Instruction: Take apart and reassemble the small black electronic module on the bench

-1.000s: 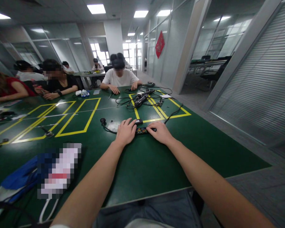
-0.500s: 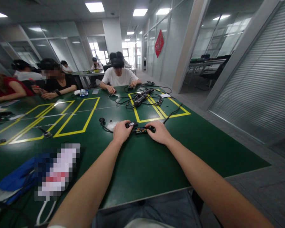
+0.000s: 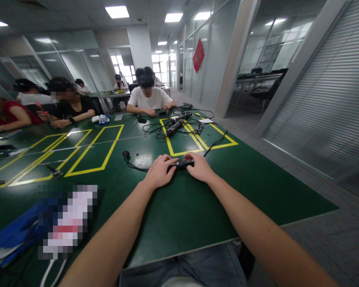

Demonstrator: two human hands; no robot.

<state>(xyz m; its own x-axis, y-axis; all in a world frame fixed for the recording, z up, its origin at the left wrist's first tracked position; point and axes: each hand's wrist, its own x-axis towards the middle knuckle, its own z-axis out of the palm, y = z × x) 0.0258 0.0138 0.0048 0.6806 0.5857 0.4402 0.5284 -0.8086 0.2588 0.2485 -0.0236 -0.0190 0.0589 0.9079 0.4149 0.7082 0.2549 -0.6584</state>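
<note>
A slim black power adapter point(image 3: 182, 164) lies on the green table point(image 3: 179, 215) between my hands, with a cable at each end. My left hand point(image 3: 160, 172) has its fingers closed on the adapter's left part. On the other end rests my right hand point(image 3: 200, 168), its thumb and fingers bent round the casing. The casing's top covers the inside, and my fingers hide both ends. From the left side a short black cable runs to a round black plug point(image 3: 126, 154). Another black cable point(image 3: 214, 143) leads away to the far right.
Several black adapters with tangled cables point(image 3: 178, 125) lie farther back by yellow tape outlines point(image 3: 107, 159). A blue cloth-like item point(image 3: 16, 231) and a pixelated white thing point(image 3: 74, 215) are at front left. A co-worker point(image 3: 149, 97) sits opposite; others sit at left.
My left hand has moved right and brought the black cover over the adapter's lower half. The circuit parts that showed before are now covered. My right hand stays at the right end.
</note>
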